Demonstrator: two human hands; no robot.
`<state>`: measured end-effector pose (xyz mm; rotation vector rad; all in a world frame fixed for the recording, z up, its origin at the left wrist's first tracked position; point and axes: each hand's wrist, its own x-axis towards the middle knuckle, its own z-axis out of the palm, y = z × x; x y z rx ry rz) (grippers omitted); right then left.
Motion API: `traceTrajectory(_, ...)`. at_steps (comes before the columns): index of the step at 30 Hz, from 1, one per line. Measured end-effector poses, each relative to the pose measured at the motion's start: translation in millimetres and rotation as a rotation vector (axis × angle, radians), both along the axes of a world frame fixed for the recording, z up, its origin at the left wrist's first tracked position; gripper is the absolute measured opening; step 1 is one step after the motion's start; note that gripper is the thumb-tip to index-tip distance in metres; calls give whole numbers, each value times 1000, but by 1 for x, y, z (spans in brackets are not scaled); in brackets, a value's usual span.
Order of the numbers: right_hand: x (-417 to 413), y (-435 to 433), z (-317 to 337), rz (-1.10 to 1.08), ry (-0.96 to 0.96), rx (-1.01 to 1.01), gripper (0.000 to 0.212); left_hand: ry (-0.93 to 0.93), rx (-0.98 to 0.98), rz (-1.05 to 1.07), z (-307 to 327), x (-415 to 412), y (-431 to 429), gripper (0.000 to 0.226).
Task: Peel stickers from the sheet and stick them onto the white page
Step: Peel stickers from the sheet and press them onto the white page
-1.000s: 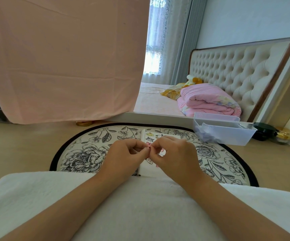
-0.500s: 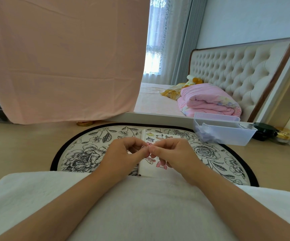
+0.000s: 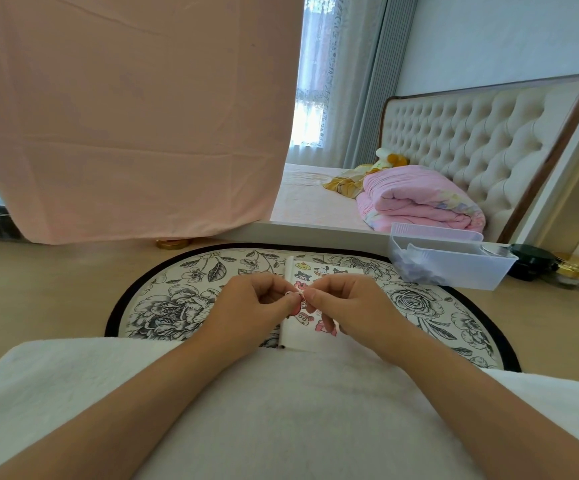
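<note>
A white page (image 3: 296, 336) lies on the round floral mat (image 3: 180, 296), partly under my hands, with several cartoon stickers on it. My left hand (image 3: 250, 306) and my right hand (image 3: 350, 306) meet just above the page. Between their fingertips they pinch a small pink sticker (image 3: 300, 299). Both hands have curled fingers. I cannot tell whether a backing piece is still attached to it. No separate sticker sheet shows.
A clear plastic box (image 3: 454, 268) stands at the mat's right edge, with a black jar (image 3: 530, 261) and a gold-lidded jar (image 3: 572, 270) beyond it. A pink cloth (image 3: 125, 116) hangs at the left. A white blanket (image 3: 281, 410) covers my lap.
My hands have drifted slightly apart and lifted a little off the page, uncovering more of the stickers on it. The pinch on the small sticker stays.
</note>
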<state>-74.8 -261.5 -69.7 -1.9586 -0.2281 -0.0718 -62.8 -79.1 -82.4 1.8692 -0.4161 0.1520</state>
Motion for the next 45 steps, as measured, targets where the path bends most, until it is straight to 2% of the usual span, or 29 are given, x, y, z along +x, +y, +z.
traceTrajectory(10, 1, 0, -3, -38, -254, -195, 7, 18, 6, 11, 1, -2, 1, 12)
traceTrajectory(16, -2, 2, -3, -55, -301, -247, 10, 43, -10, 9, 1, -2, 0, 9)
traceTrajectory(22, -3, 8, -8, -150, -514, -529, 14, 21, -9, 28, -1, -1, -2, 11)
traceTrajectory(25, -4, 11, -9, -174, -570, -592, 15, 21, -12, 32, -2, -1, -3, 13)
traceTrajectory(28, -3, 10, -10, -159, -516, -531, 16, 16, -28, 42, -2, 0, -3, 11)
traceTrajectory(31, -1, 10, -7, -116, -350, -272, 19, -14, -25, 62, -6, 3, -3, 7)
traceTrajectory(35, -1, 10, -5, -114, -219, -86, 17, -188, 58, 181, -9, 6, 0, 15)
traceTrajectory(38, 0, 10, -7, -137, -230, -87, 16, -294, 119, 211, -8, 5, 2, 18)
traceTrajectory(45, 2, 8, -10, -189, -373, -279, 17, -188, 93, 131, -4, -2, -5, 14)
